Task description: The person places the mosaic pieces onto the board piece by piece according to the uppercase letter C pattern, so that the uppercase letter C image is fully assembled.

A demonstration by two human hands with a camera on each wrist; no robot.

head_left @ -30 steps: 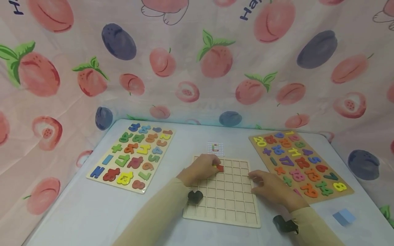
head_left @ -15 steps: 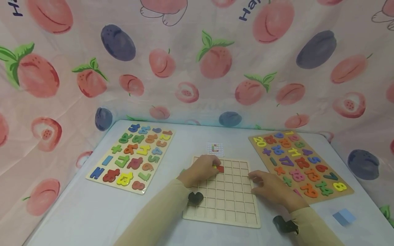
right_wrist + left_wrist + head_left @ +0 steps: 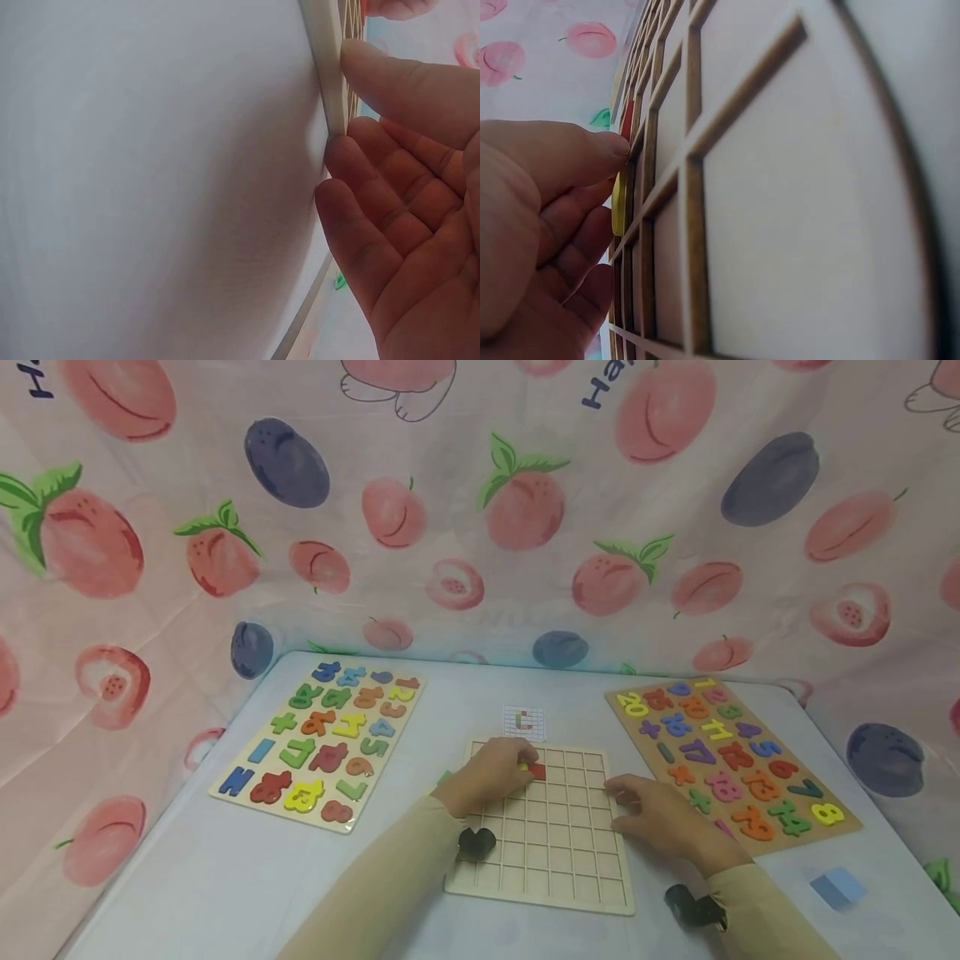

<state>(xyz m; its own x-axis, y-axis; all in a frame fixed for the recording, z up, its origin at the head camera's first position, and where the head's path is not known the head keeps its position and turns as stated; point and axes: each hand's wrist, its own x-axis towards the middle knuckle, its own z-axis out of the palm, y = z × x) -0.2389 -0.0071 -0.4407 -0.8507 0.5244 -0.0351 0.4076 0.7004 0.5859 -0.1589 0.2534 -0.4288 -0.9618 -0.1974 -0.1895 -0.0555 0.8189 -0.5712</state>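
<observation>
Below our hands, at the near side, our long tan sleeves (image 3: pixel 375 877) come in over a white table (image 3: pixel 187 877), with small black wrist cameras (image 3: pixel 476 843) at the cuffs. Outward of our right hand sits a light-blue block (image 3: pixel 838 889). Between and beneath our hands lies a flat pale wooden grid board (image 3: pixel 536 839), its sides running away from us; it looks too nearly square for us to name a long axis. Our right hand (image 3: pixel 667 818) lies at its right edge, palm turned inward, fingers loosely bent, thumb and fingertips touching the rim. Our left hand (image 3: pixel 487 774) reaches to the far rows with fingers curled, pinching a small flat yellow piece (image 3: pixel 619 206) at the board's surface; the grip mostly hides which way it points. Just right of those fingertips a flat red piece (image 3: pixel 537 772) lies on the grid.

Left of our left hand, a wooden number board (image 3: pixel 255 777) slants away and inward, colourful numerals 1 to 8 down its inner side. Beyond our right hand, a brown number board (image 3: pixel 836 835) leans inward too; we read a yellow 20, 11 and 8. Past our left fingertips is a white gridded card (image 3: pixel 524 723) with a coloured block pattern. Farthest off hangs a pink fruit-print cloth (image 3: pixel 465 460), reading "Ha" and "Hap" where its lettering is cut off.
</observation>
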